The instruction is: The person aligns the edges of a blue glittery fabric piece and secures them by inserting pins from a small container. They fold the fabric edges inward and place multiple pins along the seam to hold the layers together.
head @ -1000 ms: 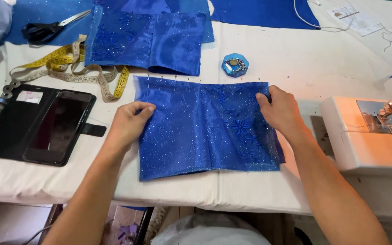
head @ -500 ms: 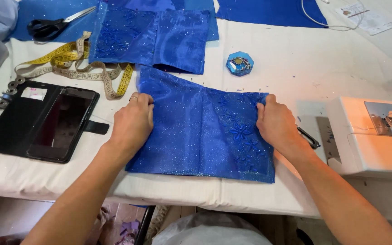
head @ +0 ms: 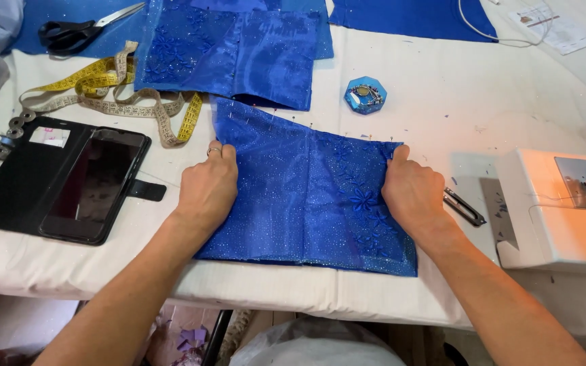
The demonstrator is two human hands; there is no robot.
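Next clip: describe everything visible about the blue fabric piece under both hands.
The blue fabric piece is a roughly rectangular, glittery royal-blue panel with embroidered flowers toward its right side and a faint vertical fold line near the middle. It lies flat on the white table cover, slightly skewed, its near edge close to the table's front. Pins seem to stick out along its far edge. The left hand presses its left edge, the right hand its right edge. Its far left corner meets another blue piece.

Bare forearms, ringed left hand (head: 208,188)
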